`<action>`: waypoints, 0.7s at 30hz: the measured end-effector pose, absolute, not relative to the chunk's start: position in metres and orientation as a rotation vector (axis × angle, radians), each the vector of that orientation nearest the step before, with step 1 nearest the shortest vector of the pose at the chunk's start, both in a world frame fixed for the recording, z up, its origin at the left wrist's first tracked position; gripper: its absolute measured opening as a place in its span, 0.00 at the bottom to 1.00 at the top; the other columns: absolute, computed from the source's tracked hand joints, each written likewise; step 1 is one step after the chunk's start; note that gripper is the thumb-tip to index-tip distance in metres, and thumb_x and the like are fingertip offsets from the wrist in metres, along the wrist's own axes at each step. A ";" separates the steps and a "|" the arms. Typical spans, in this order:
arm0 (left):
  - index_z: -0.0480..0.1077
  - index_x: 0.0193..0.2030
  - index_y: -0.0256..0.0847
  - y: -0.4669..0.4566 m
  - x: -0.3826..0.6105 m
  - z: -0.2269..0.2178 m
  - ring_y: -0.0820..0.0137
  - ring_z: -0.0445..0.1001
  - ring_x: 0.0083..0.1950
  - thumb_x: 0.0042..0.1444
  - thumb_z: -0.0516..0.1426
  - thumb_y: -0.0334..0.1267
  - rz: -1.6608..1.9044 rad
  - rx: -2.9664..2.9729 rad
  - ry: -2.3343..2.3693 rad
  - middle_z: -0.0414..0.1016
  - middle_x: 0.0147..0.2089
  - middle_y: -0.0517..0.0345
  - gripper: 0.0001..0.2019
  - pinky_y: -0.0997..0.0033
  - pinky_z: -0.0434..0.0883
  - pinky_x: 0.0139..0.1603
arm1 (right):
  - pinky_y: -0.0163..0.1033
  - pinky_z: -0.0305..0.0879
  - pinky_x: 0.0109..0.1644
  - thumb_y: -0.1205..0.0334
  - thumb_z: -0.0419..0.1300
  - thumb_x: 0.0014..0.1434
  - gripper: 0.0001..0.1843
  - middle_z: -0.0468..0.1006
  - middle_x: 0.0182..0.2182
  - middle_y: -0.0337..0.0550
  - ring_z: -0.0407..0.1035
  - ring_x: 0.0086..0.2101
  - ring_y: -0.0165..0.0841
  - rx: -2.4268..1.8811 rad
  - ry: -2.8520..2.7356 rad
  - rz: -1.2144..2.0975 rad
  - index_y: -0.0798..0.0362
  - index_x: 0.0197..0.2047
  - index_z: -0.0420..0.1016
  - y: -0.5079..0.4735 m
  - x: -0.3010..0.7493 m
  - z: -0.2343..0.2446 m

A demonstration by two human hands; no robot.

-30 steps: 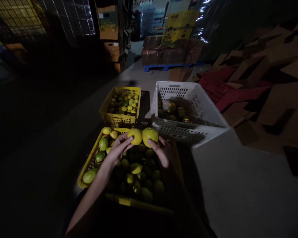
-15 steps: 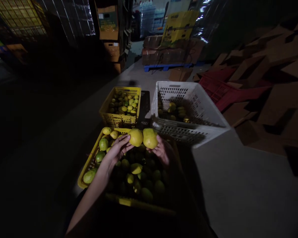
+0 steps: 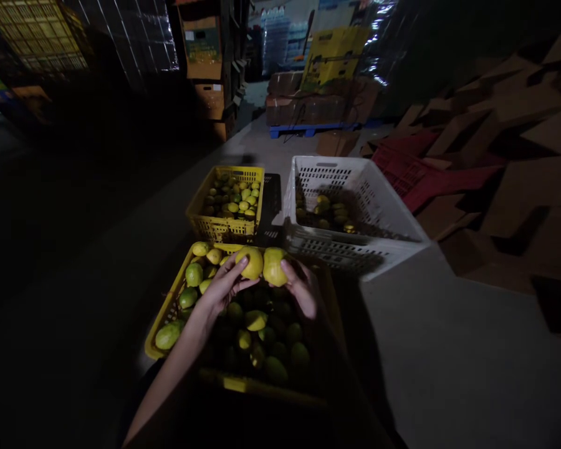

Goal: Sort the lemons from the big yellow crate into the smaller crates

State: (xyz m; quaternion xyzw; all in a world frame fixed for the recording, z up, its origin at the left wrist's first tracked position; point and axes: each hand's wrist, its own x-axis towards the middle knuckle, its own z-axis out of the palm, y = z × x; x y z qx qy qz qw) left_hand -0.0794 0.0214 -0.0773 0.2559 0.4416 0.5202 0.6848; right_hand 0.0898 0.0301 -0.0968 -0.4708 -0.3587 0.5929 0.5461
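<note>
My left hand is closed around a yellow lemon, its thumb on the near side. A second lemon, yellow with a slightly greenish tint, sits in the fingers of my right hand. The two fruits are side by side, almost touching. Both hands are above the near yellow crate, which holds several green and yellow lemons; one yellow-green lemon lies below my hands. Deep shadow covers much of the crate's right side and my right forearm.
Beyond stands a smaller-looking yellow crate of lemons. To its right, a white crate holds several lemons at the bottom. Cardboard boxes and a red crate are heaped at right. A blue pallet bears boxes at the back.
Both lemons have shifted slightly left and down with my hands. My right thumb now lies across the near side of its lemon. The crates stay put.
</note>
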 end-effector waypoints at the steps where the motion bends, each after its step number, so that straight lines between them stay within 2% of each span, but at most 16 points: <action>1: 0.77 0.49 0.41 0.021 -0.079 -0.077 0.61 0.79 0.49 0.49 0.69 0.37 1.204 0.608 0.981 0.79 0.49 0.53 0.20 0.60 0.78 0.53 | 0.48 0.78 0.43 0.44 0.74 0.40 0.29 0.85 0.40 0.45 0.79 0.43 0.47 -1.101 -0.860 1.338 0.48 0.44 0.79 0.030 0.089 -0.097; 3: 0.76 0.53 0.44 0.020 -0.079 -0.075 0.63 0.78 0.51 0.42 0.71 0.33 1.271 0.688 0.958 0.78 0.52 0.56 0.28 0.65 0.76 0.55 | 0.49 0.76 0.50 0.52 0.76 0.37 0.32 0.84 0.44 0.42 0.78 0.45 0.45 -1.073 -0.891 1.255 0.45 0.48 0.77 0.028 0.089 -0.095; 6: 0.76 0.53 0.45 0.018 -0.081 -0.073 0.66 0.77 0.51 0.36 0.72 0.30 1.329 0.802 0.910 0.78 0.52 0.58 0.32 0.70 0.74 0.54 | 0.49 0.75 0.53 0.57 0.77 0.36 0.33 0.83 0.45 0.41 0.77 0.47 0.44 -1.038 -0.962 1.212 0.44 0.48 0.75 0.026 0.092 -0.091; 9: 0.76 0.52 0.46 0.018 -0.083 -0.073 0.67 0.77 0.51 0.37 0.73 0.31 1.341 0.857 0.892 0.77 0.53 0.59 0.31 0.75 0.74 0.51 | 0.49 0.75 0.53 0.58 0.76 0.38 0.33 0.81 0.47 0.42 0.75 0.48 0.44 -1.014 -0.993 1.200 0.43 0.49 0.74 0.023 0.092 -0.086; 11: 0.75 0.53 0.45 0.018 -0.083 -0.075 0.66 0.78 0.49 0.40 0.72 0.36 1.302 0.812 0.906 0.78 0.52 0.57 0.30 0.77 0.75 0.46 | 0.48 0.75 0.51 0.56 0.76 0.40 0.32 0.81 0.48 0.43 0.75 0.48 0.44 -0.998 -0.939 1.224 0.44 0.49 0.74 0.022 0.090 -0.087; 13: 0.73 0.55 0.42 0.020 -0.081 -0.077 0.65 0.80 0.43 0.45 0.71 0.45 1.237 0.701 0.916 0.79 0.49 0.53 0.29 0.78 0.75 0.33 | 0.47 0.76 0.47 0.52 0.73 0.45 0.27 0.80 0.48 0.44 0.76 0.45 0.43 -0.940 -0.827 1.305 0.45 0.48 0.74 0.023 0.086 -0.092; 16: 0.71 0.56 0.38 0.022 -0.072 -0.080 0.69 0.77 0.29 0.53 0.64 0.53 1.182 0.499 0.878 0.81 0.41 0.52 0.28 0.79 0.66 0.19 | 0.42 0.75 0.30 0.43 0.64 0.54 0.18 0.81 0.42 0.46 0.75 0.33 0.39 -0.805 -0.663 1.472 0.46 0.42 0.75 0.025 0.080 -0.104; 18: 0.70 0.55 0.38 0.022 -0.067 -0.082 0.75 0.70 0.20 0.58 0.59 0.52 1.195 0.379 0.813 0.81 0.37 0.53 0.24 0.79 0.62 0.15 | 0.39 0.68 0.21 0.39 0.59 0.57 0.20 0.80 0.35 0.45 0.70 0.24 0.34 -0.736 -0.579 1.534 0.46 0.39 0.76 0.028 0.079 -0.112; 20: 0.71 0.54 0.38 0.022 -0.063 -0.084 0.76 0.65 0.17 0.62 0.56 0.50 1.199 0.265 0.745 0.80 0.33 0.53 0.21 0.77 0.61 0.14 | 0.38 0.67 0.19 0.38 0.59 0.56 0.22 0.79 0.31 0.45 0.67 0.22 0.33 -0.667 -0.508 1.594 0.48 0.38 0.77 0.031 0.082 -0.119; 21: 0.71 0.54 0.38 0.023 -0.062 -0.085 0.75 0.65 0.17 0.63 0.54 0.49 1.191 0.198 0.720 0.79 0.31 0.53 0.20 0.76 0.63 0.15 | 0.38 0.69 0.20 0.39 0.60 0.55 0.21 0.78 0.31 0.44 0.68 0.23 0.33 -0.629 -0.468 1.647 0.48 0.37 0.77 0.032 0.084 -0.122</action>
